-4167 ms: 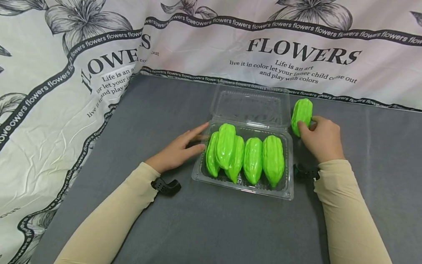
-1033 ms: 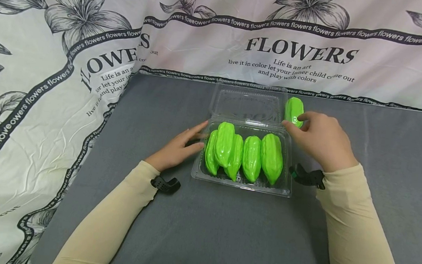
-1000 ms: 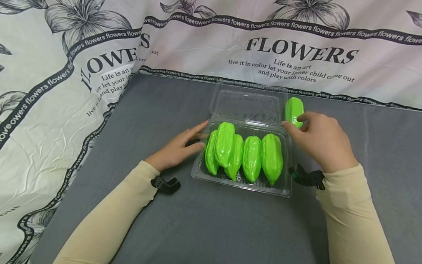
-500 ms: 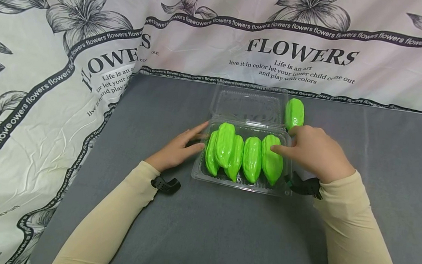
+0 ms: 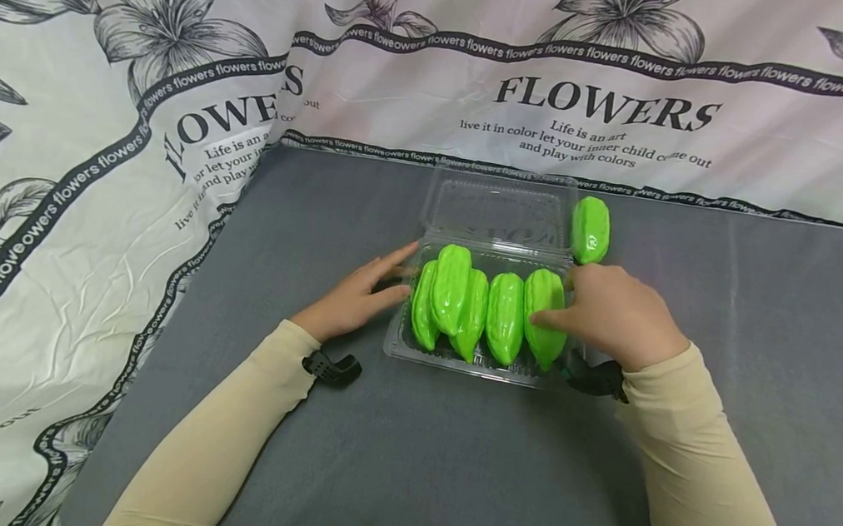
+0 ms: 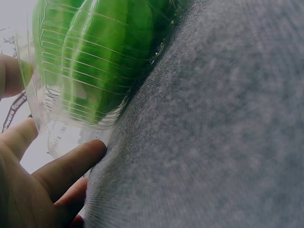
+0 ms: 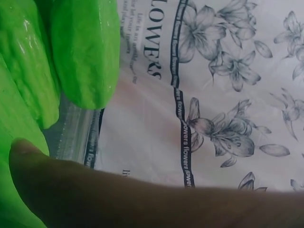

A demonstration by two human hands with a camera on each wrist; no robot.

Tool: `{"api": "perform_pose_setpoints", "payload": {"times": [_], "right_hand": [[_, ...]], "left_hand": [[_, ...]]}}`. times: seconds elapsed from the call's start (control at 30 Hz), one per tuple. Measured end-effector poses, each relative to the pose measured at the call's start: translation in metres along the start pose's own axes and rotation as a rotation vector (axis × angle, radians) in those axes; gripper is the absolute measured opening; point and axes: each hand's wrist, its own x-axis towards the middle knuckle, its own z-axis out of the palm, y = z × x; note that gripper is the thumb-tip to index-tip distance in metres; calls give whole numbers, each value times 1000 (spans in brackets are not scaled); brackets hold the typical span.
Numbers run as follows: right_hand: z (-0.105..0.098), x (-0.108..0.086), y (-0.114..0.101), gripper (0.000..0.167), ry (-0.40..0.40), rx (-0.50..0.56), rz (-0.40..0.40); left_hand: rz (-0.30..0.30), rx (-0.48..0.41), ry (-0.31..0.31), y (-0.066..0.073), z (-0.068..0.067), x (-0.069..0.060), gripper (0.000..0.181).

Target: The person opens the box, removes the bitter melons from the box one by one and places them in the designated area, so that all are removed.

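In the head view, a clear plastic clamshell box (image 5: 472, 371) lies with its lid folded back. Several glossy green bitter melons (image 5: 505, 316) fill its base, one lying on top of others at the left. My left hand (image 5: 351, 294) rests with spread fingers against the box's left wall; in the left wrist view the fingertips (image 6: 95, 148) touch the plastic. My right hand (image 5: 624, 310) grips the rightmost bitter melon (image 5: 544, 286), thumb across its near side, other fingers largely hidden at its right. The right wrist view shows the thumb (image 7: 23, 147) pressed on green skin.
Another bitter melon (image 5: 592, 228) lies on the grey tabletop (image 5: 449, 466), right of the open lid (image 5: 502, 207). A flower-printed cloth (image 5: 605, 137) hangs behind the table and along its left. Dark wrist straps (image 5: 333, 370) sit at both cuffs.
My right hand has let go of the bitter melon beside the lid, which now lies there slightly further left, and has come nearer onto the rightmost one in the box. The left hand stays.
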Motion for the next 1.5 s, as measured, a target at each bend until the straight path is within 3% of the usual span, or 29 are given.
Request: {"api": "perform_pose_setpoints", "payload": {"times": [0.17, 0.8, 1.5], "right_hand": [[4, 0, -4, 46, -3, -3, 19], [18, 4, -12, 46, 44, -5, 26], [15, -4, -17, 43, 71, 32, 15]], "left_hand": [[-1, 16, -1, 0, 0, -1, 67], [-3, -6, -13, 0, -2, 0, 66], [5, 2, -13, 0, -1, 0, 67]]}}
